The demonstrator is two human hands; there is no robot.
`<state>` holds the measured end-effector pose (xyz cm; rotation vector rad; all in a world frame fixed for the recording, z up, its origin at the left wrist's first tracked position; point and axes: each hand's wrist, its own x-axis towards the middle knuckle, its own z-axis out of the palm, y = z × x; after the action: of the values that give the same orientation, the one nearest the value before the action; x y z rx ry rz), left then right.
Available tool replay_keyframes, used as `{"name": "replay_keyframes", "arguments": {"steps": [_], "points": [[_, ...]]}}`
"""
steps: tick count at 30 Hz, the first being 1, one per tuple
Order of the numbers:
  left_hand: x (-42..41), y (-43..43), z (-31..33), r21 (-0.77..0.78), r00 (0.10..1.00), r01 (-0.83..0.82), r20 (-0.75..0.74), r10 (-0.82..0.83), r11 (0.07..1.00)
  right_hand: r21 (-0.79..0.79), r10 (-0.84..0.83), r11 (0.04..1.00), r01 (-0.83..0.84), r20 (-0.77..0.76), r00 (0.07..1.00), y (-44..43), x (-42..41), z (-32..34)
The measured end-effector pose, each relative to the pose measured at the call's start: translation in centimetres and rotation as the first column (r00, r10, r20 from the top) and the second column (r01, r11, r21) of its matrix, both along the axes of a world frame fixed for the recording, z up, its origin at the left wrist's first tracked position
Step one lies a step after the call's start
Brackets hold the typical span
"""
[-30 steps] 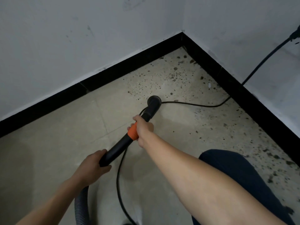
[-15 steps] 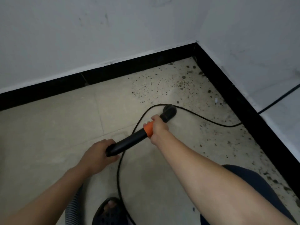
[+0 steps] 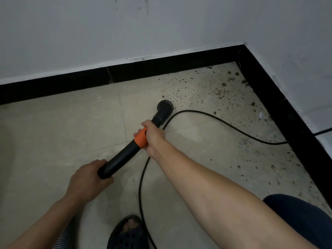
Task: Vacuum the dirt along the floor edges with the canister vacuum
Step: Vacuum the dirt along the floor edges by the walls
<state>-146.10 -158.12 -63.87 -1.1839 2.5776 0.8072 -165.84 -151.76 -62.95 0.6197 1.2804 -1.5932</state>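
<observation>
Low in the frame's lower left, a grey ribbed hose [image 3: 66, 236] shows under the person's left forearm. The left hand [image 3: 86, 178] has fingers & thumb curled tight round the rear end of the black vacuum wand [image 3: 124, 157], which slants up toward frame ctr. At bottom ctr is a foot in a dark perforated sandal [image 3: 128, 232]. The right hand [image 3: 153, 137] grips the wand at its orange collar [image 3: 141, 139], fingers wrapped round it. The round nozzle [image 3: 165, 106] sits on the beige floor tile [image 3: 53, 141] at the left fringe of the dirt [image 3: 206, 90], near the black baseboard [image 3: 161, 69] but apart from it. A black power cord [image 3: 224, 123] runs up from beside the foot, bends just right of the nozzle & trails to the baseboard at right. Dark specks spread into the corner, upper right, & down the right edge. A knee in dark blue [image 3: 301, 218] fills the lower right.
</observation>
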Motion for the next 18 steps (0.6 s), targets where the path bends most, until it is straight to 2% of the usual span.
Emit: {"name": "replay_keyframes", "arguments": {"steps": [4, 8, 13, 18], "points": [[-0.7, -0.4, -0.6, 0.068, 0.997, 0.059, 0.037, -0.062, 0.996, 0.097, -0.12, 0.988, 0.118, 0.012, 0.993, 0.9, 0.2, -1.2], [-2.3, -0.6, -1.1, 0.082, 0.994, 0.11, -0.014, -0.109, 0.991, 0.147, -0.202, 0.968, 0.204, -0.027, 0.979, 1.4, -1.0, -2.0], [-3.0, -2.3, -1.1, 0.008, 0.999, 0.043, 0.002, -0.043, 0.999, 0.094, -0.099, 0.991, 0.098, 0.002, 0.995, -0.9, -2.3, -1.6], [-4.3, -2.9, -1.7, -0.048, 0.999, -0.018, -0.052, 0.015, 0.999, 0.08, 0.012, 0.997, -0.007, -0.069, 0.998, -4.0, -4.2, -1.5]]}}
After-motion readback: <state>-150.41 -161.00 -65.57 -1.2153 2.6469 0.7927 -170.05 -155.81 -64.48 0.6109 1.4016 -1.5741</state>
